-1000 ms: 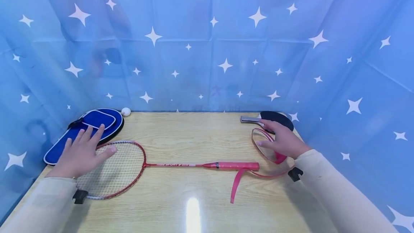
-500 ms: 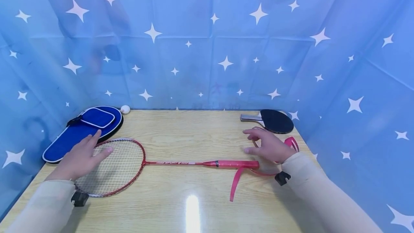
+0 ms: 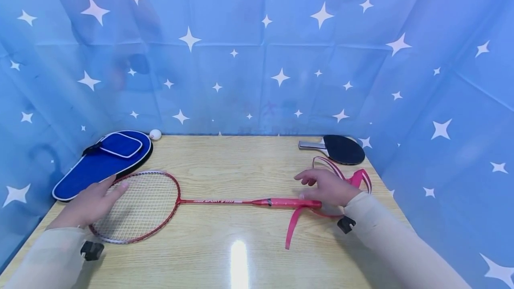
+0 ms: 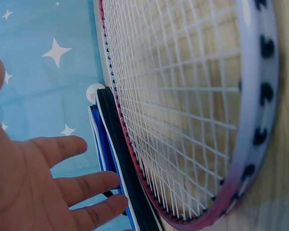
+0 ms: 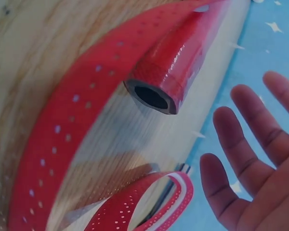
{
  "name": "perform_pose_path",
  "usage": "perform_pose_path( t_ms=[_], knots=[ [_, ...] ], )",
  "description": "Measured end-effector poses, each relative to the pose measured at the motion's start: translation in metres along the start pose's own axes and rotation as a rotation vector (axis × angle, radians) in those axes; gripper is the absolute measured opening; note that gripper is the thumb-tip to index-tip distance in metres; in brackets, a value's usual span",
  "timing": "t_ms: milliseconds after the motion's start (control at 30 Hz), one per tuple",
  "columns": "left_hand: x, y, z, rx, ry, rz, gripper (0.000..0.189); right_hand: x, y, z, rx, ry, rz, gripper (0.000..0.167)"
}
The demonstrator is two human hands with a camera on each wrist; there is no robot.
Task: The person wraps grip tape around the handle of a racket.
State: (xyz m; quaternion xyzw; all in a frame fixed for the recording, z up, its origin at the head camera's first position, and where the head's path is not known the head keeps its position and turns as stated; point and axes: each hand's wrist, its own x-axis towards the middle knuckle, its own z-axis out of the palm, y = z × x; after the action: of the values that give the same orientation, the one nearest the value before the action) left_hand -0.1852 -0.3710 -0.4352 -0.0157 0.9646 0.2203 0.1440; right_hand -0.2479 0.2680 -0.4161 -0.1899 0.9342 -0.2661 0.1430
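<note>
A red badminton racket (image 3: 138, 206) lies across the wooden table, its strung head at the left and its pink-red grip at the right. Over the outer side of the head hovers my left hand (image 3: 86, 204), fingers extended; the left wrist view shows it apart from the frame (image 4: 253, 96). My right hand (image 3: 327, 188) is above the end of the handle (image 3: 281, 203), fingers loosely bent and holding nothing. From the handle's end a perforated red grip tape (image 5: 82, 91) trails off, partly unwound. Its curled loops (image 3: 357, 178) lie behind and beside my right hand.
At the back left lies a blue paddle case (image 3: 100, 164) with a white ball (image 3: 155, 134) beside it. A black table tennis paddle (image 3: 344, 150) lies at the back right. Starry blue curtain (image 3: 241, 57) encloses the table's back and sides.
My right hand has come from the tape loops near the paddle toward the racket's handle, leaving the loops lying behind. My left hand has drifted slightly down and left over the racket head.
</note>
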Motion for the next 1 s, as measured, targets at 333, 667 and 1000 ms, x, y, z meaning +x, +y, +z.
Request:
perform_pose_path(
  t_ms=[333, 667, 1000],
  knots=[
    [-0.001, -0.008, -0.003, -0.077, -0.101, -0.12, 0.112, 0.004, 0.001, 0.009, 0.01, -0.041, 0.071, 0.044],
    [-0.007, -0.005, -0.002, -0.088, -0.142, -0.167, 0.113, 0.004, 0.0, 0.016, -0.018, -0.061, 0.063, 0.037],
    [-0.005, -0.007, -0.002, -0.096, -0.124, -0.161, 0.113, 0.008, 0.007, 0.029, -0.056, -0.097, -0.06, 0.024]
  ],
)
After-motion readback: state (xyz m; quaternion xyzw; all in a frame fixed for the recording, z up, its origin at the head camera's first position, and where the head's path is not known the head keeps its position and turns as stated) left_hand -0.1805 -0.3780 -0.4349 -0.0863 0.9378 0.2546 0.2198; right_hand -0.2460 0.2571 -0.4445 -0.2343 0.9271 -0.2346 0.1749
